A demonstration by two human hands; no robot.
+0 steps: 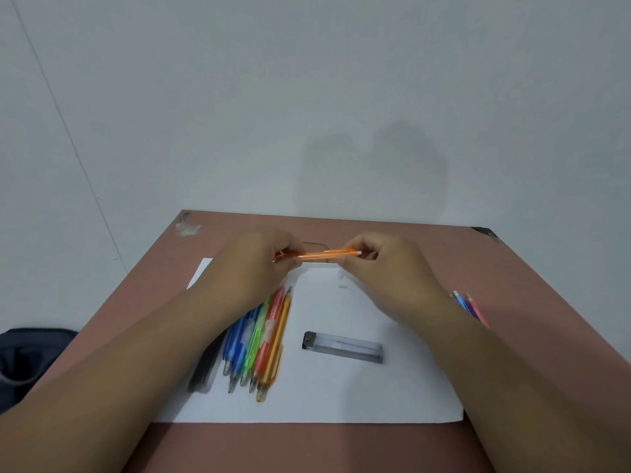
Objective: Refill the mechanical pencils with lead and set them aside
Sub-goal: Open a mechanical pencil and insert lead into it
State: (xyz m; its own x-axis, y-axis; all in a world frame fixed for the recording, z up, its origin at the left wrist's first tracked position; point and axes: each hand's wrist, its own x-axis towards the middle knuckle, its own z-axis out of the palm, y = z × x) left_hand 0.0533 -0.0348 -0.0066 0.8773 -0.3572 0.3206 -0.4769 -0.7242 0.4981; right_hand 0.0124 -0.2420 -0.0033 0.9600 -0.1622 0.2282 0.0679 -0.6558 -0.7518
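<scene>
Both hands, the left hand (263,257) and right hand (382,264), grip one orange pencil (317,256) with curled fingers, while a few pencils (469,303) lie set aside and five more (263,336) wait beside the lead case (343,347).

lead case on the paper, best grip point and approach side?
Take the lead case across its long clear body, near the middle, coming from straight above with finger and thumb on its near and far edges. It lies flat on the white paper, long axis roughly left to right, apart from the row of pencils, so both long edges look free.
</scene>
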